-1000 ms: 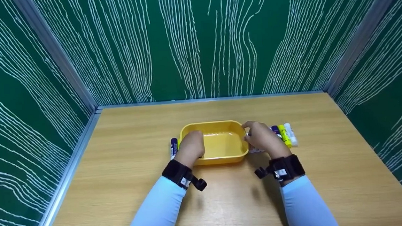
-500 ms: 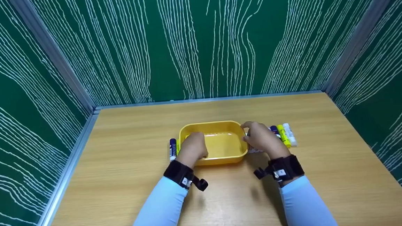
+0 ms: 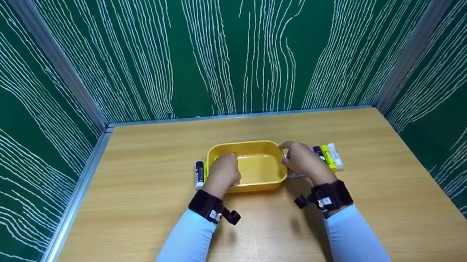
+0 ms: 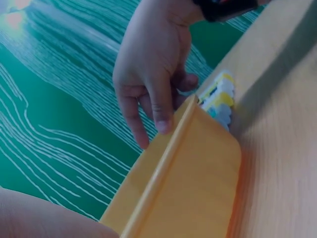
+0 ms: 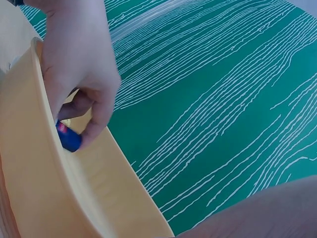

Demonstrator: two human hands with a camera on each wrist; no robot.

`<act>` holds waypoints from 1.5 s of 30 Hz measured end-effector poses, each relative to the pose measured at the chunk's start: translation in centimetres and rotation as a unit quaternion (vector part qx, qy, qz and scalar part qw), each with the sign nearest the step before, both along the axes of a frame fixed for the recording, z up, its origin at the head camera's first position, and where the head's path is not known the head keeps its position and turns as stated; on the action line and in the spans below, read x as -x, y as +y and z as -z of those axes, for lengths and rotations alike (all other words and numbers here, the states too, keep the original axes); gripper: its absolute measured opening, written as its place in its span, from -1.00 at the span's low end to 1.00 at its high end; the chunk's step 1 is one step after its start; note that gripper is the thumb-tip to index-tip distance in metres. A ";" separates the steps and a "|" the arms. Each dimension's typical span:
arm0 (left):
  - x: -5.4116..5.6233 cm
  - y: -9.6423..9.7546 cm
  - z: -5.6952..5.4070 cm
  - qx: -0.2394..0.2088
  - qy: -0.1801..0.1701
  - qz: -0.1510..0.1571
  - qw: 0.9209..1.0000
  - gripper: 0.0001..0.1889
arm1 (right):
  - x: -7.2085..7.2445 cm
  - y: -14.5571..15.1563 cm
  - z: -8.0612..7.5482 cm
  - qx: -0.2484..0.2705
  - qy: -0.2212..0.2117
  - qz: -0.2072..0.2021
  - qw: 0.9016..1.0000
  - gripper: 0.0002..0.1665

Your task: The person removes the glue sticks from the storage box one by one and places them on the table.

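My left hand (image 3: pixel 223 172) reaches into the left end of a yellow plastic tray (image 3: pixel 261 184). In the right wrist view its fingers pinch a dark blue glue stick (image 5: pixel 69 140) low inside the tray; the head view hides that stick behind the hand. At the opposite end, my right hand (image 3: pixel 305 161) grips the tray's right rim, thumb and index finger at the edge. Left of the tray lie a blue-and-white glue stick (image 3: pixel 199 175) and a partly covered yellow one (image 3: pixel 205 171). Several more sticks, including a yellow glue stick (image 3: pixel 328 157), lie beside the right hand, some hidden by it.
The wooden table (image 3: pixel 260 230) carries the tray near its middle. Green panels (image 3: pixel 196 52) with white wavy lines enclose the back and sides, joined by grey metal posts (image 3: pixel 60 56). A white glue stick (image 3: pixel 335 156) ends the row on the right.
My left hand has shifted slightly to the right inside the tray. The right hand stays at the rim, and the glue sticks on the table keep their places.
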State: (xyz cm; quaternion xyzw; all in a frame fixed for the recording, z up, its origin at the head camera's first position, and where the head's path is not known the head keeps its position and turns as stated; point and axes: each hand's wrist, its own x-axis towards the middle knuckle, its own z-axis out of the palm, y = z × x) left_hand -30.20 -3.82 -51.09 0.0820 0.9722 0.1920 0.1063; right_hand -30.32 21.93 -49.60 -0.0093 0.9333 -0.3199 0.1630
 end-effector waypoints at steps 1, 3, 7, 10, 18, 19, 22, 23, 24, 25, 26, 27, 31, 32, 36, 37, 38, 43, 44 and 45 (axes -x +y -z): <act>-0.1 -0.1 -0.2 -0.012 0.004 -0.003 1.000 -0.66 | 0.0 0.0 0.0 0.001 0.000 0.001 1.000 -0.31; -0.2 -0.3 -0.6 -0.032 0.010 -0.015 0.999 -0.55 | 0.0 0.0 0.0 0.003 -0.002 0.002 1.000 -0.31; -0.6 -0.7 -1.9 -0.068 -0.006 -0.058 0.996 -0.30 | 0.1 0.1 0.0 0.004 -0.006 0.005 1.000 -0.31; -1.1 -1.4 -2.9 -0.079 -0.002 -0.074 0.994 -0.29 | 0.1 0.1 0.0 0.001 -0.006 0.004 1.000 -0.31; -1.7 -4.7 -4.8 -0.137 0.037 -0.096 0.985 -0.31 | 0.1 0.0 0.1 -0.009 0.005 -0.007 1.000 -0.32; -1.7 -5.1 -4.9 -0.144 0.040 -0.101 0.984 -0.31 | 0.1 -0.1 0.1 -0.008 0.003 -0.008 1.000 -0.32; -1.5 -6.6 -5.0 -0.161 0.039 -0.118 0.979 -0.30 | 0.1 -0.1 0.1 -0.006 -0.004 -0.007 1.000 -0.31; -1.5 -7.1 -5.0 -0.167 0.034 -0.127 0.977 -0.29 | 0.1 -0.1 0.1 -0.005 -0.007 -0.006 1.000 -0.31; -1.4 -7.5 -5.0 -0.171 0.029 -0.134 0.976 -0.28 | 0.1 -0.2 0.1 -0.003 -0.009 -0.003 1.000 -0.31; -1.3 -7.9 -5.0 -0.174 0.026 -0.139 0.975 -0.27 | 0.1 -0.2 0.0 -0.001 -0.013 0.000 1.000 -0.30; -1.2 -8.3 -4.9 -0.174 0.024 -0.141 0.974 -0.26 | 0.1 -0.2 0.0 0.001 -0.015 0.003 1.000 -0.30; -1.1 -8.7 -4.9 -0.172 0.022 -0.144 0.974 -0.25 | 0.1 -0.2 0.0 0.003 -0.018 0.005 1.000 -0.29; -0.7 -9.9 -4.7 -0.161 0.016 -0.150 0.975 -0.23 | 0.0 -0.1 -0.2 0.011 -0.027 0.012 1.000 -0.28; -0.6 -10.1 -4.7 -0.155 0.012 -0.152 0.976 -0.22 | 0.0 -0.1 -0.2 0.012 -0.028 0.011 0.999 -0.28; -0.4 -11.1 -4.4 -0.143 -0.004 -0.166 0.976 -0.21 | 0.0 0.0 -0.3 0.014 -0.032 0.010 0.999 -0.27; -0.3 -11.3 -4.2 -0.140 -0.006 -0.169 0.976 -0.21 | 0.1 0.0 -0.3 0.014 -0.032 0.011 0.999 -0.26; -0.3 -11.6 -4.1 -0.138 -0.008 -0.171 0.976 -0.21 | 0.1 0.0 -0.2 0.014 -0.031 0.012 0.999 -0.26; 0.0 -12.6 -3.0 -0.112 -0.005 -0.166 0.980 -0.21 | 0.1 0.1 0.1 0.004 -0.004 -0.002 1.000 -0.29; 0.1 -12.8 -2.8 -0.106 -0.005 -0.165 0.981 -0.20 | 0.1 0.1 0.2 0.002 0.002 -0.008 1.000 -0.29; 0.1 -13.0 -2.5 -0.099 -0.007 -0.163 0.982 -0.20 | 0.1 0.1 0.3 0.001 0.008 -0.011 1.000 -0.29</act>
